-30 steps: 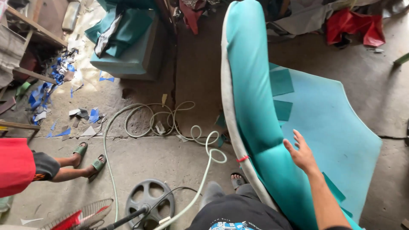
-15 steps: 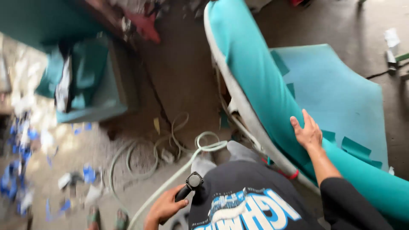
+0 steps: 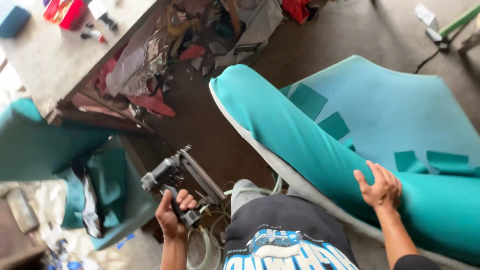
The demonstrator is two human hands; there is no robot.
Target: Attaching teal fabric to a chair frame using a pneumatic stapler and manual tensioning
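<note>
My left hand (image 3: 172,212) grips the handle of a grey pneumatic staple gun (image 3: 175,175), raised at lower left with its long magazine slanting to the right. A pale air hose (image 3: 202,245) hangs from the gun's base. My right hand (image 3: 380,187) rests flat, fingers spread, on the padded teal roll of a large upholstered panel (image 3: 310,145). The panel's teal foam back (image 3: 395,107) carries several darker teal patches. My dark printed shirt fills the bottom centre.
A worn workbench (image 3: 55,60) stands at upper left with a red box and small bottles on it. Fabric scraps and foil-like sheets lie heaped beneath it. A teal-covered box (image 3: 107,200) sits at left. Bare concrete floor (image 3: 370,30) runs along the top right.
My left hand has lifted the staple gun from low by my knee up into full view. The view has swung left toward the workbench. My right hand stays on the teal padding.
</note>
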